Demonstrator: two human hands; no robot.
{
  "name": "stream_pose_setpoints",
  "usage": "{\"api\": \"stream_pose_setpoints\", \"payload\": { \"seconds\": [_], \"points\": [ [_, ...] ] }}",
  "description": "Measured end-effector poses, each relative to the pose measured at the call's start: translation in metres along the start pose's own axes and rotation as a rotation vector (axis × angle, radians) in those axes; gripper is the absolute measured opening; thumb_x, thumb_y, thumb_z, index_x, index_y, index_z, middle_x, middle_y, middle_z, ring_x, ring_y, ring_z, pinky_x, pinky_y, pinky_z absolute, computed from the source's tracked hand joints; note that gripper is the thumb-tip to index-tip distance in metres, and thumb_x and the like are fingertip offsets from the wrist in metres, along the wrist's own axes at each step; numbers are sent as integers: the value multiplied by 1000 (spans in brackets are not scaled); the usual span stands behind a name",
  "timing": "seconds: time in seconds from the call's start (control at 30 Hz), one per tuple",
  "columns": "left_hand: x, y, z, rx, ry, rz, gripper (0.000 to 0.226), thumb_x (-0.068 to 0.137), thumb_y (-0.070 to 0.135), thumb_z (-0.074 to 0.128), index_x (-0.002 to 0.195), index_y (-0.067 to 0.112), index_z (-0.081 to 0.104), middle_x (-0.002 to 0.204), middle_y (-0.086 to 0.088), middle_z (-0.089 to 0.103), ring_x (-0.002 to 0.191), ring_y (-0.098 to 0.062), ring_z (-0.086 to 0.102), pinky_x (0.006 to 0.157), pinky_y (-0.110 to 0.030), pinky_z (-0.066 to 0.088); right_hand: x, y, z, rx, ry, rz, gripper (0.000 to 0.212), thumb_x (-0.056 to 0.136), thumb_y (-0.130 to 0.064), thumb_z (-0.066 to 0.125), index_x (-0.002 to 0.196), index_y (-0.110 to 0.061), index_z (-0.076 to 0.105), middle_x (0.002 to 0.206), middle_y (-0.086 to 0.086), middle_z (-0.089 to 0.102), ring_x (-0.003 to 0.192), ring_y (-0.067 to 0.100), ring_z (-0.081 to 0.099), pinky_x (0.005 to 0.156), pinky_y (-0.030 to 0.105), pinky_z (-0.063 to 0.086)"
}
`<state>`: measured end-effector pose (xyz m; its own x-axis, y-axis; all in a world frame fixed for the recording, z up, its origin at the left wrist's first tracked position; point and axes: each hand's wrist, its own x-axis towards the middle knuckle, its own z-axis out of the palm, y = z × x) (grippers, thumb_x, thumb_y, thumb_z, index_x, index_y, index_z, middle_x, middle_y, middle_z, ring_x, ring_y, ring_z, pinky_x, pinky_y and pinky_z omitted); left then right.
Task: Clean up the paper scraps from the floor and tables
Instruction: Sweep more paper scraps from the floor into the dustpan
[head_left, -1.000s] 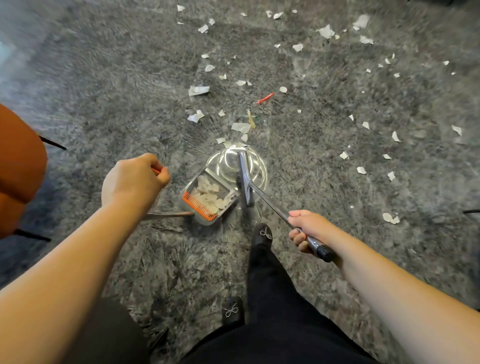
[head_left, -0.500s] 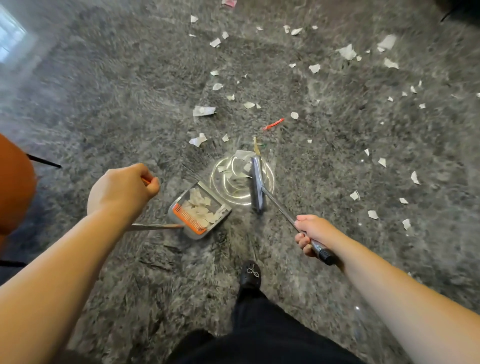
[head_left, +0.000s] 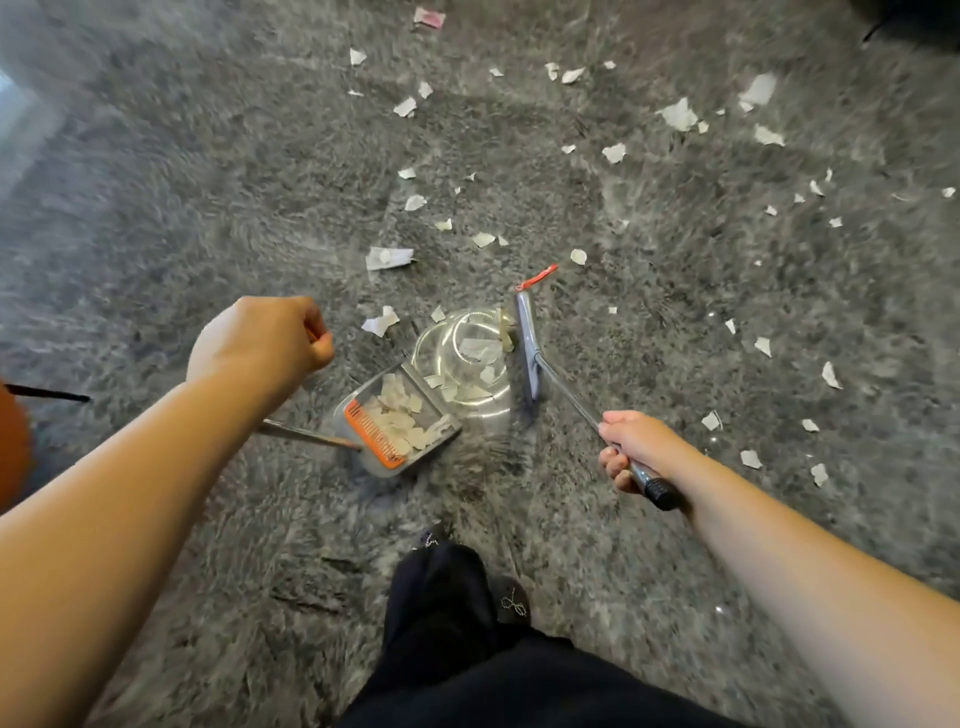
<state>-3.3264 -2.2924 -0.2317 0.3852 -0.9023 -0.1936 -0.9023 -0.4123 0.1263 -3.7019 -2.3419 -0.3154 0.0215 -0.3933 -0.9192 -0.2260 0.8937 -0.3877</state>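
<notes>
The grey carpet (head_left: 208, 182) carries many paper scraps (head_left: 678, 114), mostly from 11 to 2 o'clock. The dustpan (head_left: 400, 421), at centre, already holds some. The left hand (head_left: 260, 343) has its grip curled round the dustpan handle; the right hand (head_left: 631, 447) grips the broom (head_left: 527, 343). I think a fast stroke could throw scraps past the pan's mouth

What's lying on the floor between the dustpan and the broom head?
In the head view, a few paper scraps lie between the dustpan and the broom head.

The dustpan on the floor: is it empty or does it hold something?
Partly full. The dustpan holds a heap of white paper scraps beside its orange comb.
</notes>
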Motion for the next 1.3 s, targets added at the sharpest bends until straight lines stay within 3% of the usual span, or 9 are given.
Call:
{"api": "stream_pose_setpoints", "payload": {
  "seconds": [0.37, 0.53, 0.63, 0.83, 0.9, 1.03, 1.13, 1.3],
  "points": [
    [86, 4, -2, 56, -62, 49, 11, 82, 39, 63, 78, 29, 64, 71, 1, 58, 69, -23, 54, 60, -28, 42, 50, -77, 14, 17, 18, 16, 46, 104, -13, 32, 147, -28, 25, 65, 3, 33, 27, 6, 30, 35, 11, 29],
    [105, 4, 4, 63, -45, 38, 18, 83, 45, 62, 73, 31, 58, 68, 1, 62, 65, -23, 53, 58, -29, 44, 78, -121, 12, -80, 17, 55, 43, 104, -13, 31, 145, -24, 29, 64, 4, 34, 27, 5, 31, 35, 11, 28],
    [111, 6, 8, 98, -33, 53, 19, 84, 46, 60, 73, 31, 57, 59, 7, 53, 59, -21, 50, 52, -27, 38, 91, -147, 12, -117, -5, 113, 40, 104, -15, 31, 144, -16, 28, 62, 3, 31, 24, 5, 30, 35, 8, 28],
    [120, 7, 7, 129, 1, 52, 21, 84, 48, 62, 73, 30, 58, 53, 10, 44, 55, -19, 45, 47, -26, 36, 117, -186, 22, -275, -50, 167, 39, 104, -18, 31, 143, -17, 31, 61, 0, 31, 24, 4, 31, 32, 8, 27],
    [121, 5, 7, 139, 10, 49, 21, 84, 47, 62, 73, 29, 59, 50, 11, 39, 54, -19, 43, 48, -25, 32, 124, -191, 27, -361, -67, 174, 30, 103, -17, 32, 131, -24, 39, 59, 0, 33, 25, 5, 31, 33, 9, 28],
    [120, 5, 5, 147, -4, 38, 19, 84, 47, 61, 76, 29, 61, 50, 12, 35, 54, -19, 42, 50, -26, 34, 126, -184, 36, -540, -84, 166, 16, 102, -14, 34, 112, -22, 43, 51, 1, 40, 28, 6, 33, 36, 13, 33],
    [118, 4, 5, 151, -13, 26, 18, 85, 46, 60, 79, 29, 62, 51, 12, 37, 56, -20, 43, 52, -27, 34, 121, -165, 45, -610, -115, 128, 22, 101, -10, 33, 115, -26, 38, 51, 1, 39, 29, 7, 32, 38, 14, 34],
    [112, 3, 4, 146, -26, 19, 17, 88, 45, 58, 86, 30, 65, 70, 1, 61, 64, -23, 50, 55, -28, 34, 101, -124, 61, -685, -145, 89, 36, 99, -9, 35, 131, -26, 33, 51, 4, 43, 32, 10, 35, 38, 18, 36]
  ]
}}
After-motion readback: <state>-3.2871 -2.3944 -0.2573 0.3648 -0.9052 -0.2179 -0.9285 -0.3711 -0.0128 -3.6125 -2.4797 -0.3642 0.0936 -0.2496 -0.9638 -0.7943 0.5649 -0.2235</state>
